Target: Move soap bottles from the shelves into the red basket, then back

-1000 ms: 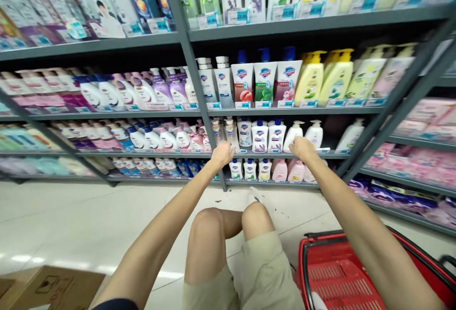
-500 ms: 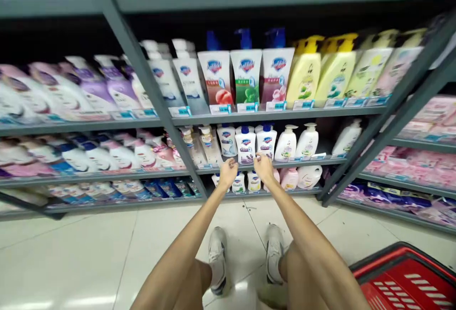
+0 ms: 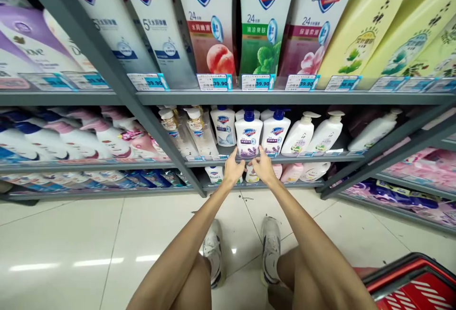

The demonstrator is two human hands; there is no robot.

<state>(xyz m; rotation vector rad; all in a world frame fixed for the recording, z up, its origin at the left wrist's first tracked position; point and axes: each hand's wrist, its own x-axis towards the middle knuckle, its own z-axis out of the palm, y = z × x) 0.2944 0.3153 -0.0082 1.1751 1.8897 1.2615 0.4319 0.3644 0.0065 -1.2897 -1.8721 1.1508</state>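
Note:
A white pump bottle with a dark blue pump and lavender label stands upright at the front of the middle shelf. My left hand is at its lower left corner, forefinger up beside the bottle and thumb stretched inward. Mirroring it, my right hand has its forefinger by the lower right corner, between this bottle and a matching lavender pump bottle. Both thumbs point at each other below the shelf lip. Forefingers and thumbs are apart; the other fingers are mostly hidden. I cannot tell how firmly the fingertips touch the bottle.
Taller boxed-looking bottles and price tags line the shelf above. White pump bottles stand to the right, clear bottles to the left. More bottles fill the bottom shelf. A red basket sits at lower right.
The view has moved closer to the shelves and tilted down. My hands have shifted slightly lower on the bottle, their fingers now straighter, with the thumbs nearly meeting.

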